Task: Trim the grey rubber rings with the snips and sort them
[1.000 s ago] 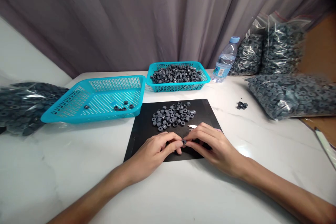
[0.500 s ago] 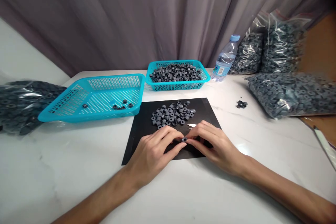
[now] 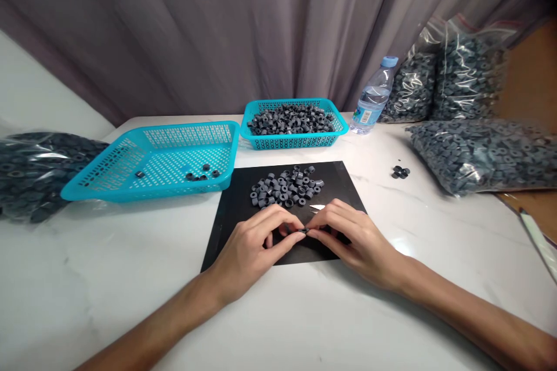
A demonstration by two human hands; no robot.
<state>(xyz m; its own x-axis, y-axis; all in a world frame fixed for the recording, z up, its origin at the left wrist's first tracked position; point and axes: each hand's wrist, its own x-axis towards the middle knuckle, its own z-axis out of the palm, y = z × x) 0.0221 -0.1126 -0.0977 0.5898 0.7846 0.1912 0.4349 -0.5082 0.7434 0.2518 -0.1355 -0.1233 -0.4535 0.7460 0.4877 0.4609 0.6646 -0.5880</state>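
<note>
Over the front part of a black mat, my left hand and my right hand meet fingertip to fingertip. Both pinch one small dark rubber ring, mostly covered by the fingers. Pale pointed metal tips show just beyond my right hand; whether that hand holds the tool or it lies on the mat, I cannot tell. Behind the hands is a loose pile of grey cylindrical pieces with holes through them.
At left, a blue basket has several dark rings in it. Another blue basket, full of grey pieces, stands at the back beside a water bottle. Bags of pieces flank the table; several black bits lie at right.
The ring between my fingertips has turned, its round hole no longer facing the camera as before. My left fingers have shifted slightly, opening a gap under the forefinger; my right hand barely moved.
</note>
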